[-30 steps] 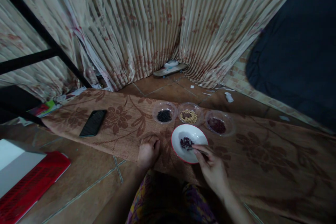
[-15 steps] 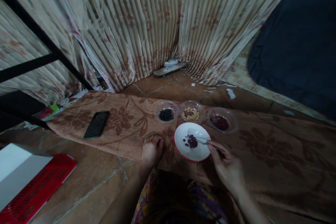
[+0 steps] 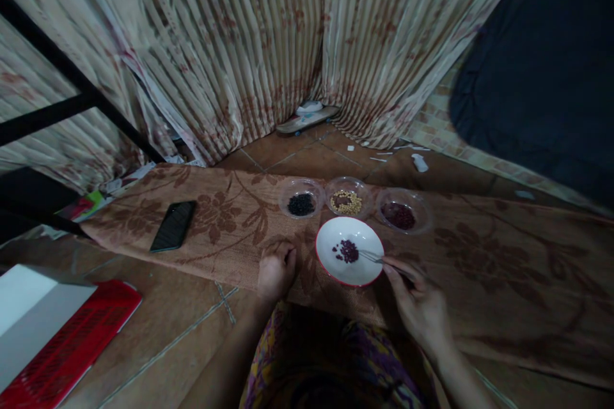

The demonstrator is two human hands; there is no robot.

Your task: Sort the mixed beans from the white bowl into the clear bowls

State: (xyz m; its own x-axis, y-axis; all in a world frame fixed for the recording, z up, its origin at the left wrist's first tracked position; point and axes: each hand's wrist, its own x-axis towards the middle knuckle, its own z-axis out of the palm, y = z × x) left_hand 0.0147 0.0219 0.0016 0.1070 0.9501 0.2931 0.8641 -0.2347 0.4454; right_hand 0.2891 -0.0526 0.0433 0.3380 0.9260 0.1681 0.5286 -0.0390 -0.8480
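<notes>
My right hand (image 3: 422,307) is closed on a pair of metal tweezers (image 3: 371,256), whose tips reach into a white bowl (image 3: 350,273) with a red rim. At those tips lies a small heap of dark red beans (image 3: 348,251) inside the bowl. My left hand (image 3: 277,271) rests on the cloth to the left of the bowl, fingers curled into a fist. Behind the bowl stand three clear plastic bowls: one with black beans (image 3: 300,204), one with yellowish beans (image 3: 346,202), and one with dark red beans (image 3: 399,216).
A brown flowered cloth (image 3: 484,255) covers the long low table. On its left part lies a black phone (image 3: 173,225). A red and white object (image 3: 91,326) is at the lower left. Past the table are a skateboard (image 3: 307,120) and striped curtains (image 3: 268,45).
The view has shifted slightly. The tweezers' tips stay by the beans in the white bowl, their prongs now showing more plainly. My left fist has stayed in place.
</notes>
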